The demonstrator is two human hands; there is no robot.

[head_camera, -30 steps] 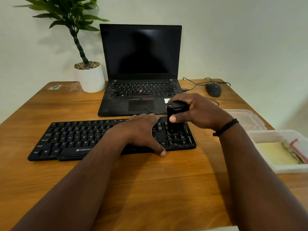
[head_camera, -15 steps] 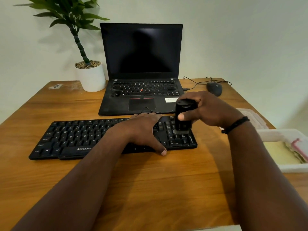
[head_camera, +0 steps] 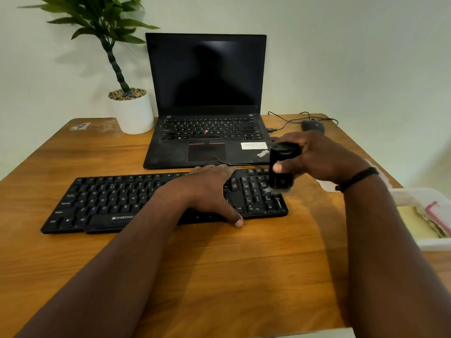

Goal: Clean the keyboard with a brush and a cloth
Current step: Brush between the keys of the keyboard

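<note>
A person seated at a wooden desk (head_camera: 219,276) works over a black keyboard (head_camera: 109,201) that lies across the desk's middle, its long edge parallel to the near side. The left hand (head_camera: 210,191) lies flat on the keys right of centre, fingers straight and spread toward the keyboard's far edge, thumb hooked over the near edge and touching the desk; it holds nothing and simply presses the board in place. The right hand (head_camera: 317,157) grips a black, upright brush (head_camera: 280,167), fingers wrapped round the far side and thumb pressed on the near face. The brush stands above the number pad at the keyboard's right end, just beside the left hand's fingertips, with its pale bristles meeting the keys at the pad's right edge; motion blur softens the bristle tips. A dark band (head_camera: 357,178) circles the right wrist.

Behind the keyboard sits an open black laptop (head_camera: 207,93), screen dark, its front edge close to the keyboard's far edge. A white pot with a green plant (head_camera: 131,111) stands to the laptop's left, and a wired mouse (head_camera: 313,125) lies to its right, beyond the right hand. At the desk's right edge a clear plastic tub (head_camera: 424,242) holds a yellow cloth (head_camera: 412,223), well apart from both hands.
</note>
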